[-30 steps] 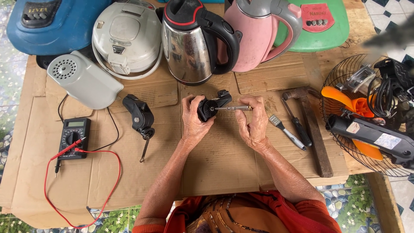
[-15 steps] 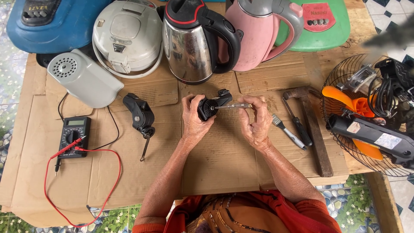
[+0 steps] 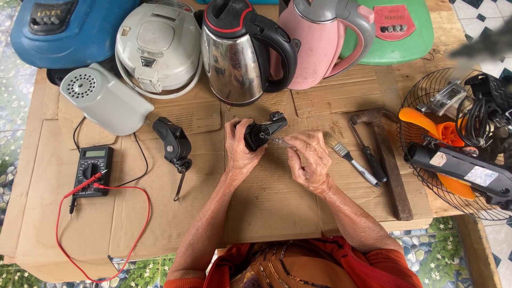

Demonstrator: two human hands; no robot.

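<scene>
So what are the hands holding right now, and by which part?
The left hand grips a small black motor part around its round body; the right hand pinches the thin metal shaft sticking out of it.

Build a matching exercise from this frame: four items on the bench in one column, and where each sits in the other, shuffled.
Things:
1. small black motor part
2. multimeter
3. paintbrush
4. orange fan blade

Places:
A. inside the wire fan guard, far right
B. held in the left hand
C. on the cardboard, between the right hand and the hammer
D. at the left, with red lead attached

Pairs: 1-B, 2-D, 3-C, 4-A
</scene>
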